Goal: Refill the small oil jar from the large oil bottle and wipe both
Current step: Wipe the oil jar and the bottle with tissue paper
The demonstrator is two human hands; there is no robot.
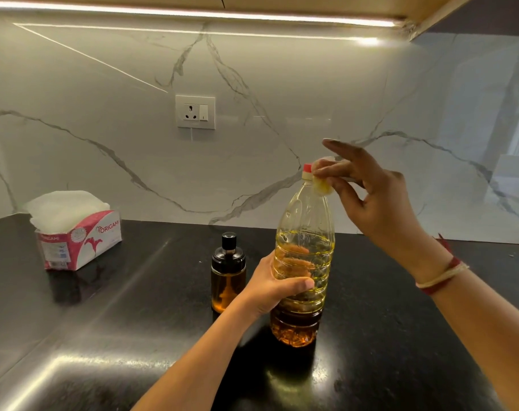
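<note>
The left hand (pixel 270 289) wraps round the middle of the large oil bottle (pixel 305 221), thumb across the front, and holds it upright on the black countertop (pixel 133 321). The right hand (pixel 374 203) comes in from 3 o'clock at neck height. It pinches an oil-stained tissue wad (pixel 322 186) against the bottle's shoulder just under the red cap (pixel 307 169), with the index finger stretched straight and threads tied at the wrist. The small oil jar (pixel 228 271), black-capped, stands at the bottle's 9 o'clock, partly hidden by the left hand. Well apart at 10 o'clock sits a tissue box (pixel 77 232). A wall socket (pixel 195 112) is at 11 o'clock.
</note>
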